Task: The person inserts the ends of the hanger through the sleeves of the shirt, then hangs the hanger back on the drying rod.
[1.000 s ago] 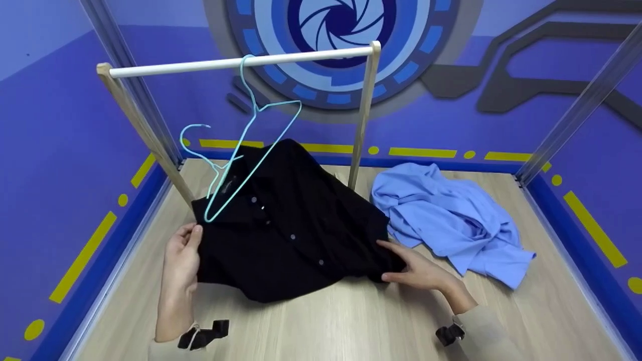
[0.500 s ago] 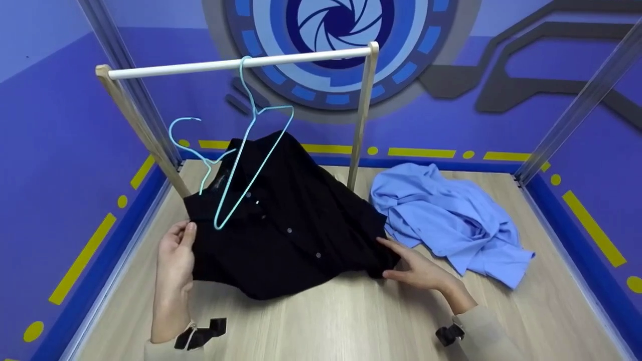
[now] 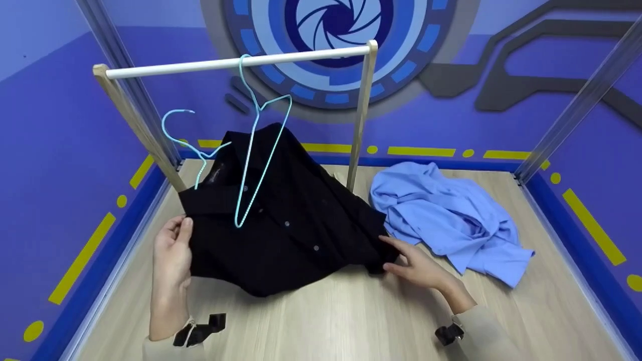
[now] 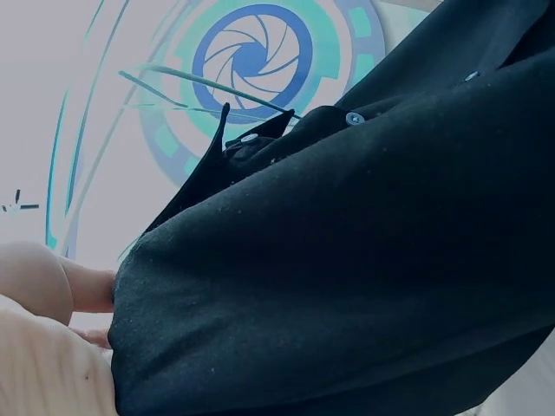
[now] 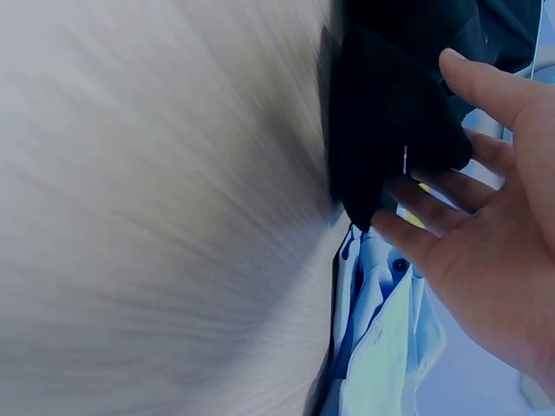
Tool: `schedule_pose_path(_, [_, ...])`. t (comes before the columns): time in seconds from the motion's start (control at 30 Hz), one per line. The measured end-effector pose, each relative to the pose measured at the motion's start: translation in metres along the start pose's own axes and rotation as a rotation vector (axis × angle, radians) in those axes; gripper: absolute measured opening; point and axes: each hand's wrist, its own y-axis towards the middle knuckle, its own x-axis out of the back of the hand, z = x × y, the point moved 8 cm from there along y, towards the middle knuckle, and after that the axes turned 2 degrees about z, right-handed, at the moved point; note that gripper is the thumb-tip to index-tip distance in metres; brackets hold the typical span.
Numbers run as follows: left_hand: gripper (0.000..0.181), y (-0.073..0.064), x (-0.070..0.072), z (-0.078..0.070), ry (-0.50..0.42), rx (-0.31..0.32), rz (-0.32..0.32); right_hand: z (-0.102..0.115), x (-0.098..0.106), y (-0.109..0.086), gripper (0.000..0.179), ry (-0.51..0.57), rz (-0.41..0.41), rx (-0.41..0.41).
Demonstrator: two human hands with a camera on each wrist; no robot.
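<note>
Black shirt (image 3: 271, 245), hanger (image 3: 201, 154) protruding at its collar.
Left hand (image 3: 171, 250) pinches one edge; right hand (image 3: 417, 264), fingers spread wide, touches the opposite side.

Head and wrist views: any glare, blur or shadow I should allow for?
Head: sharp overall, soft sheen on the table, but folds in the black shirt sink into darkness; left wrist: washed-out wall, the shirt dim and bluish; right wrist: table grain smeared into streaks, shadow darkening it beside the shirt, right hand reasonably clear.
</note>
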Motion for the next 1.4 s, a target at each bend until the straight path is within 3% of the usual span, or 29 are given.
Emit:
schedule_pose_path(0.2, [0.047, 0.002, 0.002, -0.004, 0.007, -0.002, -0.018, 0.001, 0.001, 0.002, 0.060, 0.065, -0.015, 0.019])
schedule_pose_path(0.67, [0.037, -0.005, -0.001, -0.018, 0.026, -0.058, -0.056, 0.003, -0.002, 0.001, 0.049, 0.138, 0.009, 0.044])
schedule_pose_path(1.0, [0.036, -0.008, -0.002, -0.028, 0.038, -0.087, -0.070, 0.006, -0.004, 0.001, 0.047, 0.181, 0.036, -0.003])
schedule_pose_path(1.13, [0.035, -0.008, -0.003, -0.031, 0.049, -0.094, -0.066, 0.009, -0.002, 0.002, 0.041, 0.181, -0.008, 0.010])
schedule_pose_path(1.4, [0.027, -0.010, -0.005, -0.042, 0.007, -0.145, -0.080, 0.011, 0.009, 0.006, 0.030, 0.157, -0.221, 0.043])
